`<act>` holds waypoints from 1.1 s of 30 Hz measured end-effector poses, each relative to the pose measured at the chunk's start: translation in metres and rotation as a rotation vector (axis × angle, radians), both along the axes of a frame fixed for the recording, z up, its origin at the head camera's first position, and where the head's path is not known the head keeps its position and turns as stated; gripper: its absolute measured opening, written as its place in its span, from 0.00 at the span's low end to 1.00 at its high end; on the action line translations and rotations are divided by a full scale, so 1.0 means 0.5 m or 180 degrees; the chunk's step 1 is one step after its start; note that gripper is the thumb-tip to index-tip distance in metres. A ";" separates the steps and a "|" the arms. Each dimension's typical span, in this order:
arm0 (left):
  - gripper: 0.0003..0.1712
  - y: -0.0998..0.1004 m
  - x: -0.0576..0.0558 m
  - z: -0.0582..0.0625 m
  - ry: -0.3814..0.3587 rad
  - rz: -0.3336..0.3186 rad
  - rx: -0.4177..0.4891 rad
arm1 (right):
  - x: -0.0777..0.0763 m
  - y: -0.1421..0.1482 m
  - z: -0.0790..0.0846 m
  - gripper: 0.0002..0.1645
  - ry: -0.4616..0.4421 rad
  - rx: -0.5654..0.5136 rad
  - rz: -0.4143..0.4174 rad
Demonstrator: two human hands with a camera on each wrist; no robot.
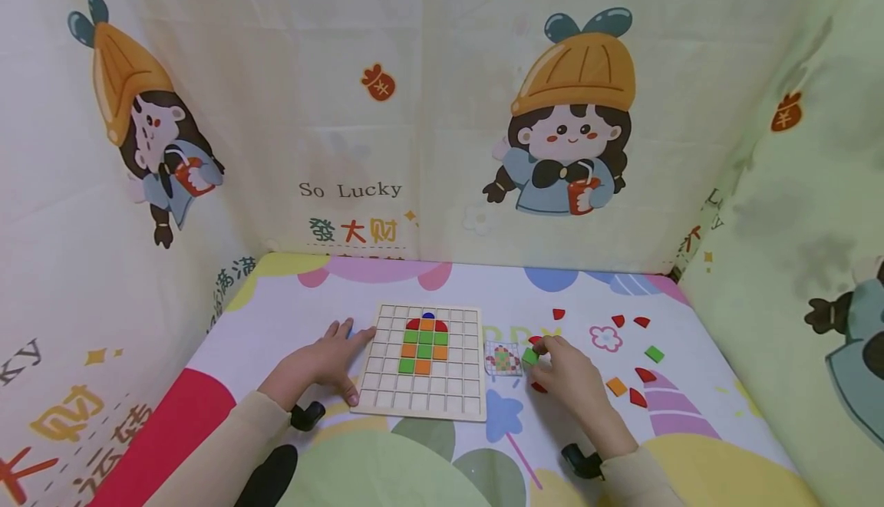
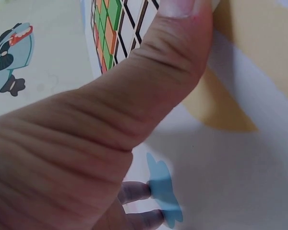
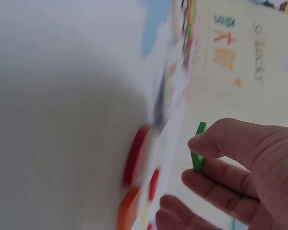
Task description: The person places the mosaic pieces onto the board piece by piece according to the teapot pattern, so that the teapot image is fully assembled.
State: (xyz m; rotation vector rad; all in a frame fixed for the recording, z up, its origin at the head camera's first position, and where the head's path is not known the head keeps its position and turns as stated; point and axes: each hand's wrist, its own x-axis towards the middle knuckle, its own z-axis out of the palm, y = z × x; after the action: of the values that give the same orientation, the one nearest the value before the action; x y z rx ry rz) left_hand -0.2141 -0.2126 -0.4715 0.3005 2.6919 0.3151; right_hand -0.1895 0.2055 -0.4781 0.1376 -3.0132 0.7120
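A square wooden grid board lies on the table. Green, orange, red and blue tiles fill a patch of its cells, with a blue round piece at the top. My left hand rests at the board's left side, its thumb against the lower edge and fingers spread by the upper one. To the right of the board, my right hand pinches a green square tile between thumb and fingers, raised off the table. Close by the pinched tile lies a small pattern card.
Loose on the right side are several red quarter-round pieces, a green tile and an orange tile. Red pieces also lie close about the right hand. Printed cloth walls enclose the table at the back and both sides.
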 end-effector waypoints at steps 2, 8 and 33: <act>0.78 -0.001 0.000 -0.001 0.0006 -0.0002 -0.0014 | 0.001 -0.024 0.005 0.15 0.0127 0.0024 0.0085; 0.78 0.000 -0.002 0.000 0.0010 -0.0008 -0.0020 | -0.001 -0.101 0.015 0.14 0.0340 -0.0059 0.0386; 0.78 -0.002 0.003 0.002 0.0036 -0.0065 0.0028 | -0.011 -0.274 -0.034 0.06 0.0441 -0.0114 0.0852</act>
State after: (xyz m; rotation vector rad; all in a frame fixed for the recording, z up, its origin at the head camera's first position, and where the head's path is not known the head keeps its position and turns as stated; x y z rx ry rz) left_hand -0.2127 -0.2138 -0.4703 0.3332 2.6976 0.3200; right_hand -0.1952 0.0684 -0.4951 0.5723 -2.8767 0.7400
